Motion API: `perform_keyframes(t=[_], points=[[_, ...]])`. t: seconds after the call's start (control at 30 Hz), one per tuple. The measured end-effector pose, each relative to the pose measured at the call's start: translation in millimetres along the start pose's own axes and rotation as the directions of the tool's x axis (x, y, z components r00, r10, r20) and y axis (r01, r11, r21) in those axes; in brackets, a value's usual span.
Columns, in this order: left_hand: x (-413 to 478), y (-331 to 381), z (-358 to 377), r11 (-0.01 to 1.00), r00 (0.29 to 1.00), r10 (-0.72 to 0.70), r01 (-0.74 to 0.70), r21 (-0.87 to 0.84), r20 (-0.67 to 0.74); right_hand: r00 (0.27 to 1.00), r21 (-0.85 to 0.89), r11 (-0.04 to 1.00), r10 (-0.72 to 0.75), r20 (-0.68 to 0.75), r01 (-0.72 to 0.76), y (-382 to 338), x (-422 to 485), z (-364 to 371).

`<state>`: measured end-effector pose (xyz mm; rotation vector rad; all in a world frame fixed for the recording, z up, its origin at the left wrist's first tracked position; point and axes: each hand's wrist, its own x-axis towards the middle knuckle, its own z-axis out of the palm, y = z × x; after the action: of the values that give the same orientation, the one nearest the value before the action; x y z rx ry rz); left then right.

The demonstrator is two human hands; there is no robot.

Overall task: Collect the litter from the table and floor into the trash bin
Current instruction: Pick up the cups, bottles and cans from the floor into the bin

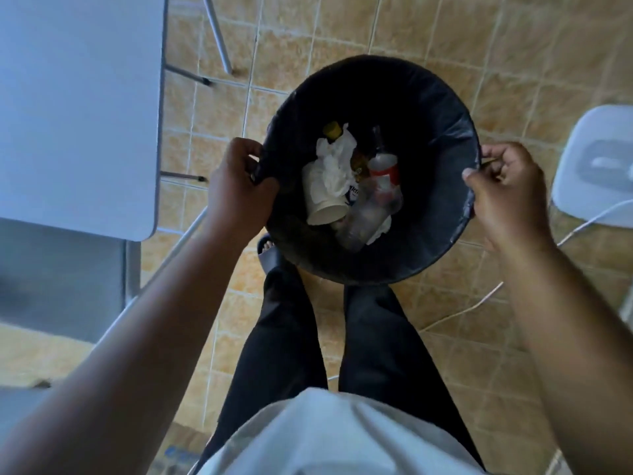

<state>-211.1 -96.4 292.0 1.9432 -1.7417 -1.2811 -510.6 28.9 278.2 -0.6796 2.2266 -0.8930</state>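
White table (78,108) stood at the left, its far side cut off; white chair (596,166) at the right, w/ a thin cable (462,310) across the tiled floor (342,39). Black-lined trash bin (428,132) sat btwn them, just ahead of the person's legs. Left hand (236,190) and right hand (507,186) each pinched the liner's rim. Inside: paper cup (322,200), crumpled tissue (334,159), clear bottle (380,186), other bits too dark to tell.

The round trash bin (428,138), lined with a black bag, stands upright on the tiled floor and holds a tipped white paper cup (323,200), crumpled tissue (337,159), and clear plastic bottles (373,204), one red-labelled.
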Motion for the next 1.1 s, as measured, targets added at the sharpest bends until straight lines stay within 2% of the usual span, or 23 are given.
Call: perform_keyframes(t=[0.17,0.5,0.77,1.1], points=[[-52,57,-50,0.999,0.999,0.039,-0.039,-0.022,-0.019,0.998,-0.059,0.997,-0.046,-0.041,0.044,-64,-47,-56],[-104,138,-121,0.984,0.983,0.180,-0.180,-0.015,-0.028,0.981,-0.048,0.987,-0.158,-0.109,0.153,-143,-111,-138],[-128,175,-153,0.952,0.950,0.301,-0.304,-0.024,-0.081,0.956,0.026,0.964,-0.261,-0.137,0.266,-167,-137,-174],[-140,212,-157,0.945,0.937,0.324,-0.326,0.005,-0.129,0.943,0.096,0.943,-0.306,-0.128,0.319,-179,-134,-212]])
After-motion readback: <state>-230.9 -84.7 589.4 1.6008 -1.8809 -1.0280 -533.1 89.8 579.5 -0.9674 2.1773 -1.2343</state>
